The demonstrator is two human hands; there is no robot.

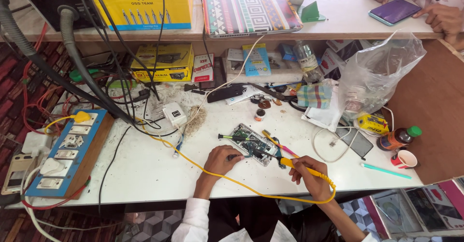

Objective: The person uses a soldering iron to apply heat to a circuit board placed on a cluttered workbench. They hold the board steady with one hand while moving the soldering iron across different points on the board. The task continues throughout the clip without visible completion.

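At the middle of the white laminate workbench (145, 174), the opened phone with its bare green circuit board (253, 144) lies flat in front of me, tilted a little, and both my hands meet over it. My right hand (309, 176) is clenched around the yellow plastic handle of the soldering iron (295, 164), whose dark metal tip reaches down onto the lower right part of the board; its yellow rubbery cable (232, 180) loops back under my wrist and runs off to the left. My left hand (220, 160) pinches a thin dark tool (234, 157), tweezers I think, though it is too small to be sure, its point lying at the left edge of the board. To do this well, I judge that I should keep the heel of each hand planted on the bench so the tip does not wander, touch only the one joint, and lift away promptly, since the board is crowded with tiny flat parts. The cable should stay slack so it does not tug the iron. A green-handled screwdriver (232, 137) lies across the board's top, touching it. To my left sits a blue wooden switchboard (72, 155) with hard white sockets. To the right are a crinkled clear plastic bag (382, 73), a small brown bottle with a green cap (398, 138) and a paper cup (405, 159). Another person's hands rest by a purple phone (394, 11) on the upper shelf.
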